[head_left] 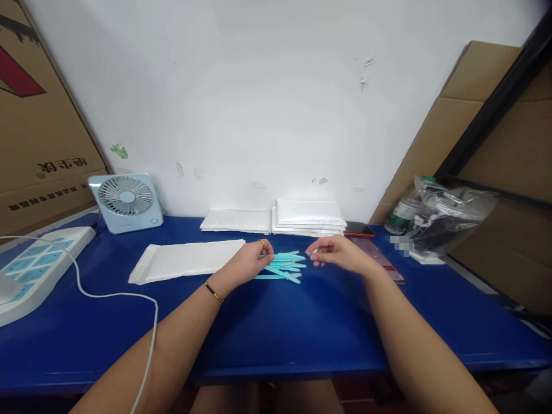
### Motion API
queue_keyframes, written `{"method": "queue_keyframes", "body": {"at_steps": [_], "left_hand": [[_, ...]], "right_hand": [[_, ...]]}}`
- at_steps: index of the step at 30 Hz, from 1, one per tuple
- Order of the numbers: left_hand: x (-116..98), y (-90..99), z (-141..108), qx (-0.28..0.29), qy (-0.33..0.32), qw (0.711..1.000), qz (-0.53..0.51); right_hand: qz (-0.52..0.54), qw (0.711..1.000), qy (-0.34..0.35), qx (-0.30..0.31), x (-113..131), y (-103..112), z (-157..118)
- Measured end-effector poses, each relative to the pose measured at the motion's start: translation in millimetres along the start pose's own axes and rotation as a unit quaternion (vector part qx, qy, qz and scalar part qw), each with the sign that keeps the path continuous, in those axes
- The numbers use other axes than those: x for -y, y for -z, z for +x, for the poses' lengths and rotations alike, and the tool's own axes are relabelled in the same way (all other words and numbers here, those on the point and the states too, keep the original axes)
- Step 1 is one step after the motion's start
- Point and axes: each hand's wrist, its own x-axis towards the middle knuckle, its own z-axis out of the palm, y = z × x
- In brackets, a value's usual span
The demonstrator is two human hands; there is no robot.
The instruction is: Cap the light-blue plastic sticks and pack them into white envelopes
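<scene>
Several slim turquoise plastic sticks [287, 266] lie in a loose fanned pile on the blue table. My left hand [257, 259] is over the pile's left end, thumb and fingers pinched together at the sticks; whether it grips one is hard to tell. Just right of the pile, my right hand [332, 253] has its fingers closed around something small and pale at the fingertips, too small to name. A long white padded envelope [185, 260] lies flat to the left, its right end partly behind my left hand.
Stacked white envelopes [308, 214] rest against the wall. A blue fan [128, 198], a power strip [47, 259] and a white cable [116, 294] are left. Phones [359, 229], a bottle [402, 215] and a clear plastic bag [448, 210] stand or lie right.
</scene>
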Motion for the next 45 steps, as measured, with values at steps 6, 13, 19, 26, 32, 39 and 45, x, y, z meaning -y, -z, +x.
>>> {"method": "queue_keyframes", "body": {"at_steps": [6, 13, 19, 26, 32, 39, 45], "left_hand": [[-3.5, 0.1, -1.9, -0.002, -0.006, 1.0, 0.012], [-8.2, -10.1, -2.9, 0.014, -0.025, 0.999, 0.042], [-0.7, -5.2, -4.9, 0.0, -0.064, 0.965, 0.254], [-2.8, -10.8, -2.8, 0.081, -0.074, 0.94, 0.324], [-9.8, -22.9, -1.2, 0.077, -0.07, 0.929, 0.354], [-15.6, -30.5, -1.3, 0.047, -0.068, 0.933, 0.351], [-21.0, -30.4, -0.7, 0.04, -0.011, 0.935, 0.352]], "right_hand": [[0.019, 1.0, -0.008, 0.017, -1.2, -10.5, 4.3], [-0.019, 1.0, 0.008, 0.001, 4.7, -26.9, 8.5], [-0.193, 0.974, 0.109, -0.041, -0.9, -33.8, 13.0], [-0.31, 0.944, 0.099, 0.047, 0.7, -51.8, 15.8], [-0.405, 0.91, 0.086, 0.033, 7.1, -66.2, 17.9], [-0.436, 0.896, 0.074, 0.038, 8.7, -66.2, 17.9], [-0.217, 0.972, 0.08, 0.036, 10.5, -44.4, 7.1]]}}
